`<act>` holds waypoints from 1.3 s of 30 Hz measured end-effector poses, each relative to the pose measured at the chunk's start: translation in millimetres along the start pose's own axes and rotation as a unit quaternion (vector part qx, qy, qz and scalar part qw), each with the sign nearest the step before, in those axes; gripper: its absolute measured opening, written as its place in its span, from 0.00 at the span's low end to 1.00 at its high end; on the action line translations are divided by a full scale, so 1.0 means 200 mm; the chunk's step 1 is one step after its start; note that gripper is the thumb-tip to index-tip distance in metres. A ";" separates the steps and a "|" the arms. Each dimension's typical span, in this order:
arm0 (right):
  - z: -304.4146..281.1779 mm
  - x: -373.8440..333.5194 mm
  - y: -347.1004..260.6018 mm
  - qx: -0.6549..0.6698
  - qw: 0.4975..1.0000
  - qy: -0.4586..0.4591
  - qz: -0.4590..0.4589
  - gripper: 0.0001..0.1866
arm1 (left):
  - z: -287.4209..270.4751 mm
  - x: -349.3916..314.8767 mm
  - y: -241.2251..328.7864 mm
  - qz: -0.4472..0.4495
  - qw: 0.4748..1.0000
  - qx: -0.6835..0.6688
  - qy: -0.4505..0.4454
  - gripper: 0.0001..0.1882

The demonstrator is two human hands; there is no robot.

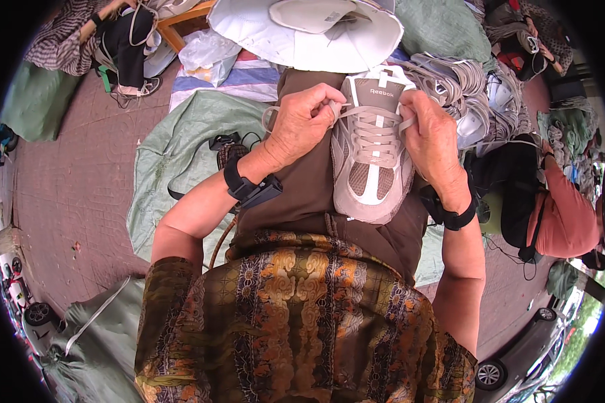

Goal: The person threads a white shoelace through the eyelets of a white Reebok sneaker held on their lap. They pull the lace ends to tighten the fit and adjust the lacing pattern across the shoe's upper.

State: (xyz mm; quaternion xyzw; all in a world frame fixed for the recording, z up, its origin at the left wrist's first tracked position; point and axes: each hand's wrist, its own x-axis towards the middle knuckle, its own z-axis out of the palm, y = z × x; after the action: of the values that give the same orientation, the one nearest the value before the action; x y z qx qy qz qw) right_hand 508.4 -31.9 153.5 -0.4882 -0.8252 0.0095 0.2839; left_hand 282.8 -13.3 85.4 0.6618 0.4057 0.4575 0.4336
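Observation:
A beige and white sneaker (373, 188) lies on my lap, toe toward me, its tongue upright at the far end. Flat beige shoelace (376, 138) criss-crosses its eyelets. My left hand (306, 121), left of the shoe's collar, pinches one lace end that runs taut from the top eyelets; a loop of it hangs behind the fingers. On the other side my right hand (429, 134) is closed at the right eyelet edge, with a bit of lace at its fingers. Both wrists wear black straps.
A white rounded panel (249, 30) stands just beyond my knees. Several sneakers (457, 84) are piled at the far right beside a green sack (444, 30). Green sheeting (175, 161) and a small black bag (228, 151) lie at my left. Other people sit at both sides.

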 end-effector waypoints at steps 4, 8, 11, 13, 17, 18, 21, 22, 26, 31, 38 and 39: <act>0.00 -0.01 0.01 0.048 0.998 0.006 0.042 0.05 | -0.01 0.00 0.02 0.011 1.000 0.026 0.011 0.06; 0.02 -0.02 0.02 0.031 0.999 0.009 0.030 0.06 | 0.01 0.01 0.01 0.104 0.990 0.092 0.040 0.07; 0.02 -0.01 0.02 0.029 0.999 0.008 0.024 0.05 | 0.02 0.01 0.00 0.192 0.969 0.151 0.039 0.09; 0.01 -0.03 0.01 0.032 0.999 0.000 0.031 0.08 | 0.02 0.02 0.02 0.196 0.965 0.175 0.008 0.10; 0.01 -0.09 0.04 0.033 0.999 0.008 0.025 0.22 | 0.03 0.09 0.09 0.145 0.972 0.177 -0.051 0.14; 0.02 -0.09 0.09 0.025 0.999 -0.013 0.038 0.21 | 0.01 0.11 0.09 0.087 0.979 0.163 -0.088 0.16; -0.07 0.00 0.08 0.111 0.988 -0.103 0.030 0.16 | -0.09 0.13 -0.06 -0.106 0.985 -0.019 -0.132 0.18; -0.02 -0.01 0.15 0.125 0.991 -0.023 -0.041 0.12 | -0.11 0.14 -0.14 -0.063 0.991 -0.010 -0.120 0.17; -0.13 0.02 0.23 0.120 0.992 0.024 0.019 0.06 | -0.13 0.18 0.04 0.016 0.966 0.210 -0.152 0.16; -0.14 0.11 0.17 0.105 0.988 -0.017 -0.109 0.14 | -0.08 0.26 0.29 0.367 0.830 0.355 -0.226 0.19; -0.05 0.32 0.21 0.017 0.934 -0.340 -0.112 0.21 | -0.13 0.33 0.36 0.347 0.764 0.426 -0.338 0.16; -0.04 0.35 0.22 0.030 0.921 -0.374 -0.102 0.21 | -0.13 0.34 0.36 0.347 0.756 0.434 -0.346 0.15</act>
State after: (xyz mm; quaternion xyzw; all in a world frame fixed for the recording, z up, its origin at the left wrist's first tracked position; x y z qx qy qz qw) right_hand 522.2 45.2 180.1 -0.3538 -0.9160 0.1867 -0.0314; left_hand 285.1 33.9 175.1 0.9876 0.1256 0.0915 0.0222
